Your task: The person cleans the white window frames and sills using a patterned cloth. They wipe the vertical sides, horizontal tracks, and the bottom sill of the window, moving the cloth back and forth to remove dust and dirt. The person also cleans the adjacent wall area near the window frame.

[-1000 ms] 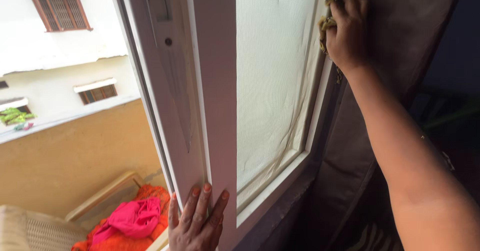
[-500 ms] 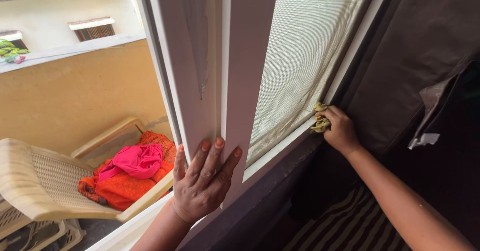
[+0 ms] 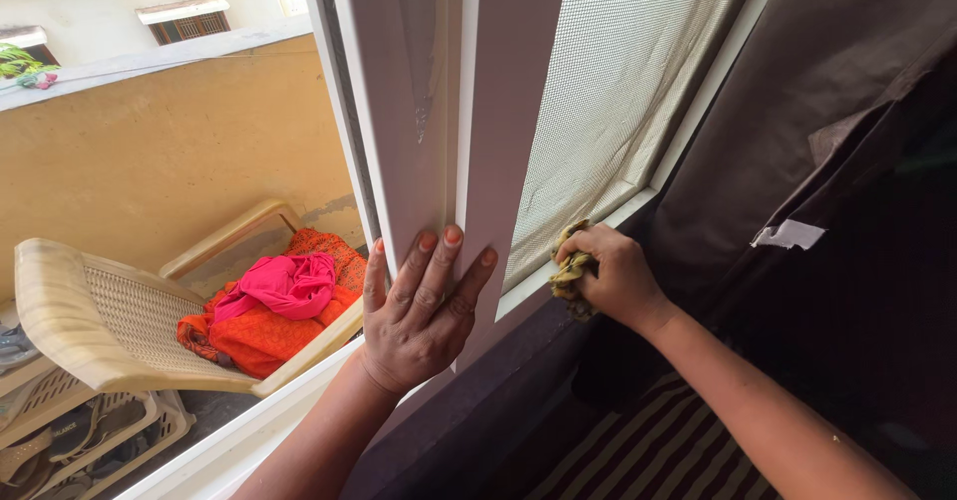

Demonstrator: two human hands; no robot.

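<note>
Since the earlier frames my right hand [image 3: 616,279] has come down from the top of the screen to its bottom edge, and the view has tilted lower. Right hand is clenched around a yellow-green rag [image 3: 570,273], pressing it on the lower frame rail at centre right. Left hand [image 3: 419,311] lies flat, fingers spread, against the white window post [image 3: 498,131] at centre bottom, gripping nothing. Mesh screen [image 3: 618,91] fills upper centre right; dark curtain [image 3: 827,101] hangs at right. Lower left, outside: a beige plastic chair [image 3: 95,321] with pink and orange clothes [image 3: 274,306] piled on the seat, tan wall [image 3: 169,151] behind.
</note>
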